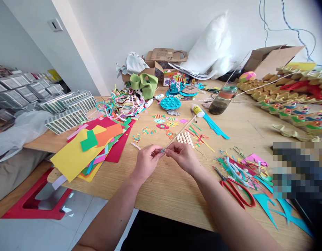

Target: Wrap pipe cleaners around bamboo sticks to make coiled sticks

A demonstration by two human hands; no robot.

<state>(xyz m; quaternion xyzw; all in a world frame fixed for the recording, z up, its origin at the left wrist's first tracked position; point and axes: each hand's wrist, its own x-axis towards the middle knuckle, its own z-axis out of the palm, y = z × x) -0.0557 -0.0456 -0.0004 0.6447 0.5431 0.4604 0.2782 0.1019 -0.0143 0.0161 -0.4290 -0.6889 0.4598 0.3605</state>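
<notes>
A thin wooden stick (180, 131) slants up and away from between my hands, its far end by a yellow-and-white glue bottle (198, 111). My right hand (182, 156) pinches the stick near its lower end. My left hand (147, 161) is closed at the same end, fingertips on a small blue-grey piece (162, 151) whose kind I cannot make out. Just beyond the fingers lie decorated paper fish (162, 126) and a patch of small cream-coloured pieces (185, 138). A short pale pink strip (136, 146) is beside my left hand.
Coloured paper sheets (72, 153) overlap on the left. Red-handled scissors (238, 191) and paper scraps (236, 170) lie to the right. Farther back are a glass jar (223, 101), blue crafted pieces (170, 103) and egg trays (270, 89). A red stool (38, 205) stands below the table's left edge.
</notes>
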